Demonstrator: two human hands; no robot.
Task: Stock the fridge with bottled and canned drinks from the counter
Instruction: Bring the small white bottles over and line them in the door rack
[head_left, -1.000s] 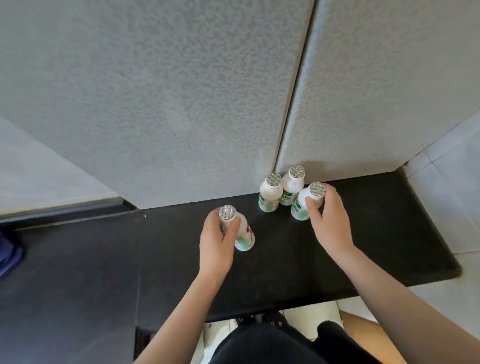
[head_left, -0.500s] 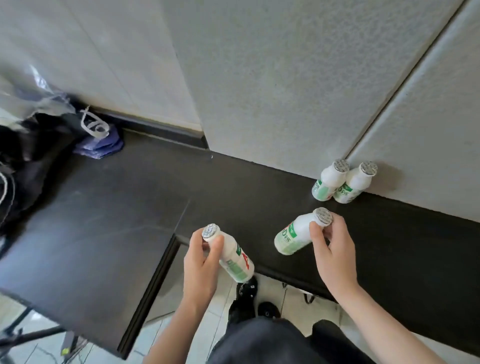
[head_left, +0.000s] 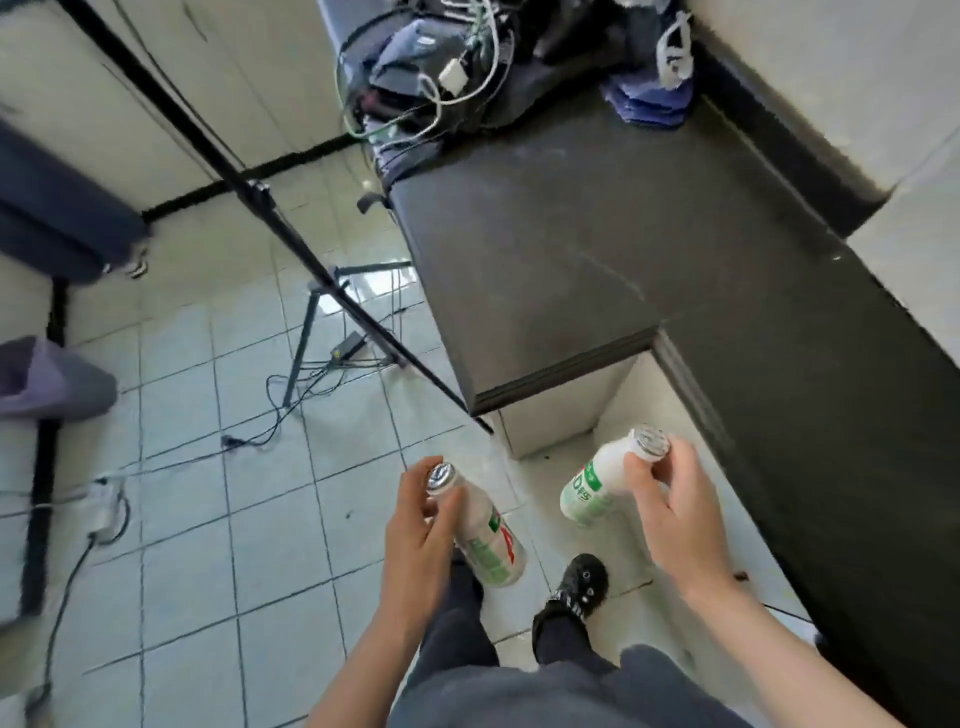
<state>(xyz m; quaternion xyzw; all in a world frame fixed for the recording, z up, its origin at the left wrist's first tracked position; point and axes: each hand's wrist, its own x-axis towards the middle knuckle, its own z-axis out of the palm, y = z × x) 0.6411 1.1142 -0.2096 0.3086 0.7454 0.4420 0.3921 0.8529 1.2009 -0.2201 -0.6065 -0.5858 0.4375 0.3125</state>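
Two small white plastic drink bottles, each with a silver foil cap, both held in the air at lower centre of the frame. Left bottle (head_left: 488, 540): green and red label, tilted, cap toward upper left, base toward lower right; left hand (head_left: 421, 530) grips its neck. Right bottle (head_left: 592, 486): green label, tilted the opposite way, cap toward upper right, base lower left; right hand (head_left: 670, 499) pinches it at the cap. Bottles well apart.

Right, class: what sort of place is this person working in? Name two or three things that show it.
Probably a kitchen rigged for filming: a dark counter against a pale wall, a tiled floor, and a tripod stand standing on the tiles.
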